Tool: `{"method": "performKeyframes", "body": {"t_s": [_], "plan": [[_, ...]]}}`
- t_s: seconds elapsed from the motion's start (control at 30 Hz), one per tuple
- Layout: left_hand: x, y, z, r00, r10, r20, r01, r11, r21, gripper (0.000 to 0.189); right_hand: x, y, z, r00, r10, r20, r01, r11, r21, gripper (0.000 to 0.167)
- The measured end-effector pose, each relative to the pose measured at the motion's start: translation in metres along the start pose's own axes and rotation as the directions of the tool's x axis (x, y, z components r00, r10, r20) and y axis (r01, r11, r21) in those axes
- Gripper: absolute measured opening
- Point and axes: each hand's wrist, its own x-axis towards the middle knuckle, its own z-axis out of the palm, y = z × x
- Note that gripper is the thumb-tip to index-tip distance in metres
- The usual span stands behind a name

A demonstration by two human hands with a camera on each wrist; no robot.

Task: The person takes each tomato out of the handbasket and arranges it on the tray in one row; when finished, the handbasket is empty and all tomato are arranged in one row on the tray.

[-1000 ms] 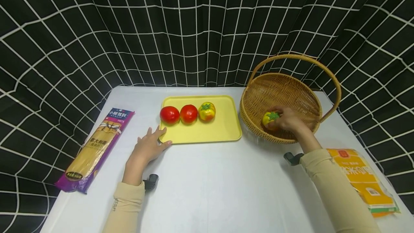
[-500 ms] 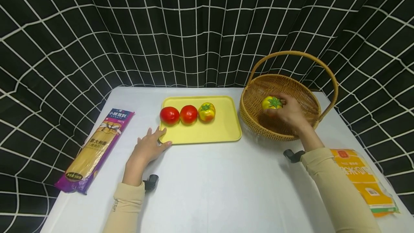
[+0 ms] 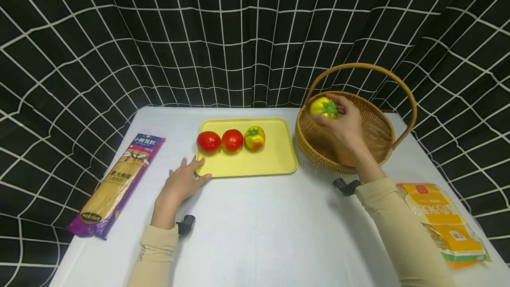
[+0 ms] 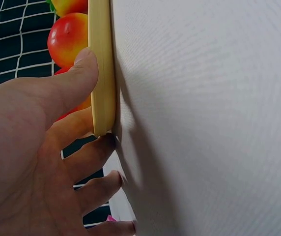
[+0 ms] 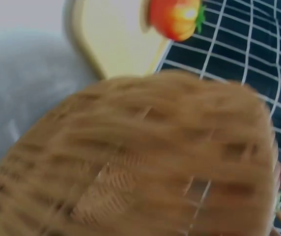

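Note:
My right hand (image 3: pixel 345 123) grips a yellow tomato (image 3: pixel 324 107) with a green calyx, above the inside of the wicker basket (image 3: pixel 318 158). In the right wrist view the basket's blurred weave (image 5: pixel 145 128) hides most of that hand and the tomato. My left hand (image 3: pixel 183 180) rests at the near left corner of the yellow tray (image 3: pixel 275 158), fingers spread, thumb and index finger touching its rim. Along the tray's left part, a red tomato (image 3: pixel 209 142), another red tomato (image 3: pixel 232 141) and a yellow-red tomato (image 3: pixel 254 138) sit in a row.
A purple pasta packet (image 3: pixel 117 185) lies at the left of the white table (image 3: pixel 259 229). An orange packet (image 3: pixel 446 220) lies at the right, partly behind the right sleeve. The basket's tall handle (image 3: pixel 366 65) arches over it. Black gridded cloth (image 3: pixel 239 48) surrounds the table.
My right hand has lifted the yellow tomato from the basket's bottom and moved it up and slightly left. The basket handle shifted a little. My left hand stays put.

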Motion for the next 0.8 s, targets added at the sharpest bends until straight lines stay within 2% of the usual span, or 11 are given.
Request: {"method": "performKeyframes", "body": {"t_s": [0.1,0.27,0.43,0.63,0.8], "plan": [[0.0,-0.001,0.0,1.0,-0.003,-0.001,0.003,1.0,0.0,0.072,0.001,-0.009,0.012,0.999,-0.012,-0.044,0.013,0.999,0.039,0.067],[0.0,-0.002,-0.001,1.0,-0.004,0.001,0.004,1.0,0.003,0.072,0.003,-0.025,0.039,0.997,0.012,-0.082,-0.001,0.992,0.126,0.067],[0.002,-0.004,-0.001,1.0,-0.006,0.002,0.006,1.0,0.001,0.073,0.003,-0.038,0.068,0.994,-0.022,-0.103,0.044,0.977,0.21,0.065],[0.002,-0.003,0.0,1.0,-0.01,0.009,0.01,1.0,-0.004,0.073,0.0,-0.041,0.095,0.994,-0.037,-0.102,0.064,0.961,0.269,0.065],[0.002,-0.003,0.0,1.0,-0.002,0.003,0.002,1.0,-0.005,0.072,-0.003,-0.041,0.113,0.992,-0.022,-0.122,0.055,0.962,0.269,0.064]]}}
